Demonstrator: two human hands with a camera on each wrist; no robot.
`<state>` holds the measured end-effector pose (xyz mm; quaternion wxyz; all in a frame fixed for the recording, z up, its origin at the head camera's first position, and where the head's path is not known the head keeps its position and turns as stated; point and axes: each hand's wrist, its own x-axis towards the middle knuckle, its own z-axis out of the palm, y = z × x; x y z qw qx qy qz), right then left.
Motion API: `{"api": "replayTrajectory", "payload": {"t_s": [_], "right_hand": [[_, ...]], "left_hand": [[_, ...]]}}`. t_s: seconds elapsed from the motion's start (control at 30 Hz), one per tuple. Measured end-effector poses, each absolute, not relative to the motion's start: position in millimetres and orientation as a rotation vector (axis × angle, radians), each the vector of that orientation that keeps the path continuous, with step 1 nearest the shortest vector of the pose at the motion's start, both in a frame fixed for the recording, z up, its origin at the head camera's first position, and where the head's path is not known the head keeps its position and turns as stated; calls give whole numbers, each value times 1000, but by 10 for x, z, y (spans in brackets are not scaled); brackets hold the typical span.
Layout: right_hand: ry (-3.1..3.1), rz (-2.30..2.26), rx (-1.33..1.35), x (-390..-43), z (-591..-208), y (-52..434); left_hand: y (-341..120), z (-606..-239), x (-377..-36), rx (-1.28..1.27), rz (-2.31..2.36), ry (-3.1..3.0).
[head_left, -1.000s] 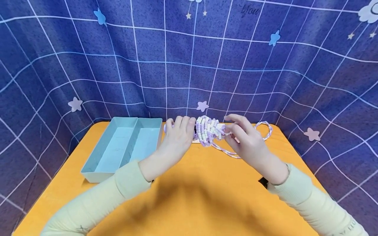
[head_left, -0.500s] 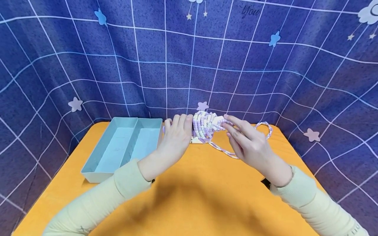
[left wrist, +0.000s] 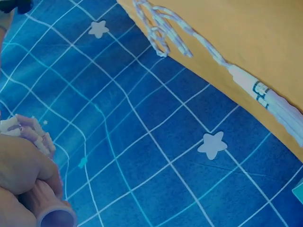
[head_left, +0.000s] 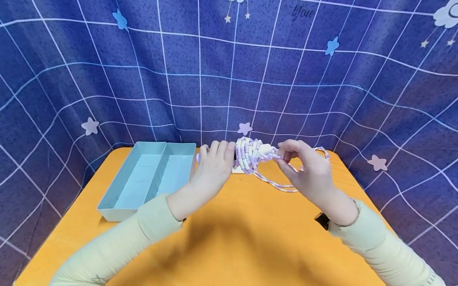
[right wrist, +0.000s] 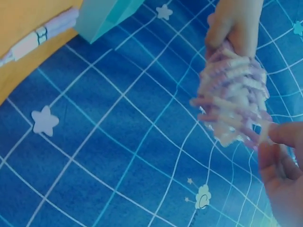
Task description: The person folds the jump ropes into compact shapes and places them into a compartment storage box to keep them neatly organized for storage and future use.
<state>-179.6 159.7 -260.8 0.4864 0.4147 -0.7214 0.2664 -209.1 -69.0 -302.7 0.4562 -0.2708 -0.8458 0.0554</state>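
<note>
A beaded jump rope in lavender and white is wound into a thick bundle (head_left: 248, 155), held above the table. My left hand (head_left: 216, 161) grips its lavender handle (left wrist: 49, 205), whose hollow end shows in the left wrist view. On the right, my right hand (head_left: 309, 169) pinches beaded strands at the bundle's narrow tip between thumb and fingers. Loose rope (head_left: 273, 183) trails from the bundle onto the table and loops behind the right hand. The second handle (left wrist: 265, 99), white and lavender with dark print, lies on the table, mostly hidden by the bundle in the head view.
A pale blue two-compartment tray (head_left: 144, 208) stands on the left of the orange-covered table (head_left: 243, 222). A blue curtain (head_left: 222, 91) with a grid and stars hangs close behind and at both sides. A small black object (head_left: 323, 219) shows beside the right wrist.
My right fingers lay straighter over the bundle's tip half a second ago. Now they pinch its strands, slightly farther right. The left hand keeps its grip on the handle, hardly moved.
</note>
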Motion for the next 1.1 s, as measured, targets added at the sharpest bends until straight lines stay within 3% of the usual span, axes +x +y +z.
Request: {"api": "replayTrajectory", "payload": {"t_s": [0.27, 0.87, 1.1], "right_hand": [[-1843, 478, 1116, -1865, -2662, 1659], [-2020, 479, 1056, -2115, -2960, 1689], [-2204, 532, 958, -2371, -3138, 1629]], "left_hand": [[-708, -3070, -2067, -723, 60, -2059], [-964, -3109, -2077, -799, -12, -2285], [-1210, -3126, -2138, -630, -34, -2377]]}}
